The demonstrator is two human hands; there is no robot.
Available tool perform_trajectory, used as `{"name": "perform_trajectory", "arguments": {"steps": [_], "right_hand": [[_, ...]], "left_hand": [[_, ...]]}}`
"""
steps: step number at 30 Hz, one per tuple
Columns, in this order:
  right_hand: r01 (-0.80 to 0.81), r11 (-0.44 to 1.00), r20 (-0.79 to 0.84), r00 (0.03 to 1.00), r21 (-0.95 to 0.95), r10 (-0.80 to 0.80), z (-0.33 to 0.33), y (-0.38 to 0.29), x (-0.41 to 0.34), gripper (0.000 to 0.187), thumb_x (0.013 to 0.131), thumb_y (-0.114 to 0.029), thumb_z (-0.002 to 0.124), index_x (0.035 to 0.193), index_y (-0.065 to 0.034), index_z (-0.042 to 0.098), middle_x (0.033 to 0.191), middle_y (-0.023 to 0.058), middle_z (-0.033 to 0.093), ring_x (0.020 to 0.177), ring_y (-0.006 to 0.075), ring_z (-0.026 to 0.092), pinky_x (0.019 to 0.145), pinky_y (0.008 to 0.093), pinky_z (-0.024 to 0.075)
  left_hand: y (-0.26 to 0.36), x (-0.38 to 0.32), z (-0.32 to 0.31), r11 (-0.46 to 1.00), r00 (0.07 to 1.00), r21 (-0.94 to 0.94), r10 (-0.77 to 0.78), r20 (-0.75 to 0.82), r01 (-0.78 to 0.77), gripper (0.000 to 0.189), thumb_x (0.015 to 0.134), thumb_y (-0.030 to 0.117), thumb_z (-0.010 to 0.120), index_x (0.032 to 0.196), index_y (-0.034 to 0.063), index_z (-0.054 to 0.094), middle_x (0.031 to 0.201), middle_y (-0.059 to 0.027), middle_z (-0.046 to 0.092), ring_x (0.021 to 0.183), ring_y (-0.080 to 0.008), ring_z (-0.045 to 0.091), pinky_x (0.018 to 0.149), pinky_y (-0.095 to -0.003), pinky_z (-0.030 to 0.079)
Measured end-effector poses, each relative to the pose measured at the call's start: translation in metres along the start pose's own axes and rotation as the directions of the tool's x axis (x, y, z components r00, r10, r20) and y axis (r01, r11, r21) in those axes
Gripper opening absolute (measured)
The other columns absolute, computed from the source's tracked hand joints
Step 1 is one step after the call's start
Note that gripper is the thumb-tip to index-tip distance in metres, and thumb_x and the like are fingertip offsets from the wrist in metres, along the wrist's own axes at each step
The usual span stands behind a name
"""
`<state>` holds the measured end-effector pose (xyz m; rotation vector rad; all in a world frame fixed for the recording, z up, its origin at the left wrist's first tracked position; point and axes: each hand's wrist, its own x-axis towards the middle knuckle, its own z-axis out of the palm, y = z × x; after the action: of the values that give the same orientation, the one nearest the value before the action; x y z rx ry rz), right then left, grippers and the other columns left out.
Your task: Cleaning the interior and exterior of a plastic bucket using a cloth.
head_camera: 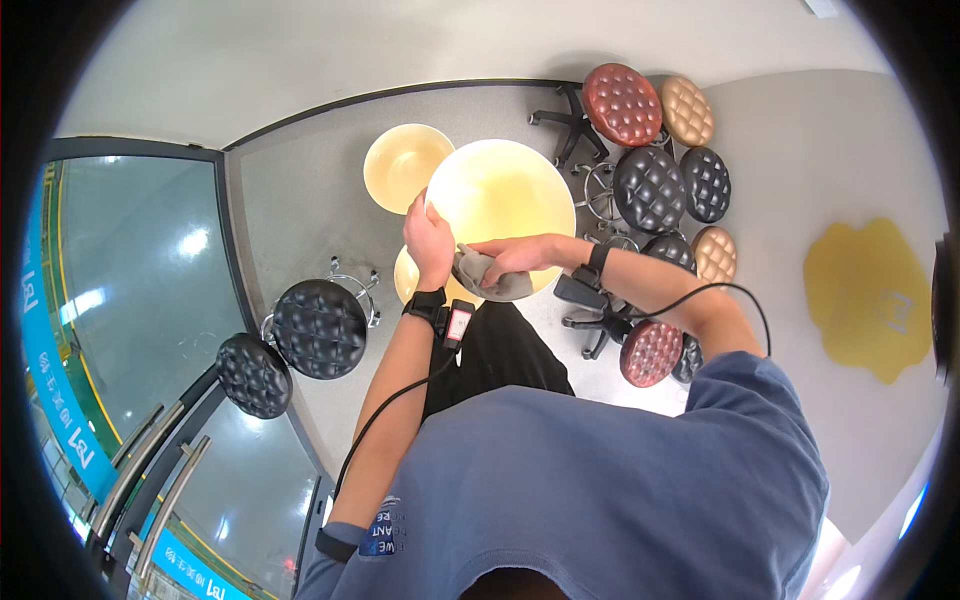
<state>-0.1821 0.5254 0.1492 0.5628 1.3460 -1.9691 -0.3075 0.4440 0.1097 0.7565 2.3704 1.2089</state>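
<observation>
A large pale-yellow basin (501,191) is lifted in front of me, its inside turned up towards my view. My left hand (430,244) grips its left rim. Bunched under my right hand (525,256) is a grey cloth (499,283), pressed against the near edge of the basin. A second yellow basin (401,161) stands on the floor beyond, to the left. Part of another yellow basin (407,274) shows below my left hand; my hand and the cloth hide much of it. Each wrist wears a black strap with a cabled device.
Several tufted round stools, among them a red one (622,105) and a black one (649,190), crowd the right side. Two black stools (320,328) stand left by a glass door (142,247) with metal bar handles (174,495). A white wall (337,60) rises beyond the grey floor (300,187).
</observation>
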Motion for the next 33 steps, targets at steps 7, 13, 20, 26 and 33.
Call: {"name": "perform_trajectory", "arguments": {"steps": [7, 13, 20, 26, 33], "right_hand": [[0.102, 0.993, -0.274, 0.958, 0.051, -0.084, 0.007, 0.034, 0.039, 0.065, 0.074, -0.021, 0.063, 0.13, -0.0081, 0.035, 0.119, 0.0108, 0.049, 0.11, 0.0193, 0.044, 0.095, 0.0299, 0.0344], [0.098, 0.995, -0.263, 0.961, 0.021, -0.089, 0.022, 0.019, 0.005, 0.053, 0.069, -0.026, 0.064, 0.116, -0.0056, 0.051, 0.108, 0.0106, 0.056, 0.1, 0.0194, 0.052, 0.087, 0.0297, 0.0407], [0.087, 0.915, -0.832, 0.39, -0.394, -0.395, 0.004, 0.005, -0.08, 0.059, 0.065, -0.032, 0.073, 0.111, -0.0018, 0.05, 0.1, 0.0179, 0.061, 0.096, 0.0274, 0.06, 0.084, 0.0357, 0.0462], [-0.081, 0.889, -0.892, 0.003, -0.451, -0.452, -0.015, 0.049, -0.074, 0.066, 0.06, -0.03, 0.077, 0.111, -0.002, 0.046, 0.098, 0.0193, 0.061, 0.092, 0.0313, 0.061, 0.08, 0.0377, 0.048], [-0.146, 0.962, -0.969, 0.133, -0.229, -0.21, -0.03, 0.045, -0.05, 0.052, 0.059, -0.022, 0.062, 0.105, 0.0004, 0.056, 0.089, 0.0265, 0.061, 0.089, 0.0384, 0.059, 0.08, 0.0421, 0.0477]], "left_hand": [[-0.003, -0.005, -0.001, 0.989, 1.0, -0.146, -0.008, 0.024, 0.011, 0.03, 0.082, 0.002, 0.044, 0.11, 0.0009, 0.055, 0.1, -0.0214, 0.06, 0.095, -0.0388, 0.055, 0.081, -0.0432, 0.043], [-0.017, -0.007, -0.015, 0.997, 0.998, -0.071, 0.037, 0.045, -0.034, 0.028, 0.084, 0.004, 0.042, 0.108, -0.0005, 0.055, 0.098, -0.0227, 0.059, 0.093, -0.0396, 0.056, 0.078, -0.0436, 0.044], [-0.026, -0.002, -0.03, 0.992, 0.989, -0.01, 0.123, 0.077, -0.122, 0.025, 0.086, 0.007, 0.043, 0.107, 0.0012, 0.056, 0.095, -0.0227, 0.06, 0.089, -0.0408, 0.056, 0.075, -0.045, 0.045], [-0.03, -0.014, -0.034, 0.984, 0.985, 0.101, 0.134, 0.112, -0.146, 0.025, 0.087, 0.012, 0.043, 0.106, 0.0015, 0.055, 0.093, -0.0215, 0.061, 0.087, -0.0409, 0.057, 0.072, -0.0458, 0.045], [-0.036, -0.008, -0.038, 0.963, 0.979, 0.205, 0.149, 0.141, -0.176, 0.026, 0.087, 0.014, 0.046, 0.109, 0.0018, 0.051, 0.092, -0.0239, 0.059, 0.087, -0.0414, 0.056, 0.072, -0.0449, 0.045]]}}
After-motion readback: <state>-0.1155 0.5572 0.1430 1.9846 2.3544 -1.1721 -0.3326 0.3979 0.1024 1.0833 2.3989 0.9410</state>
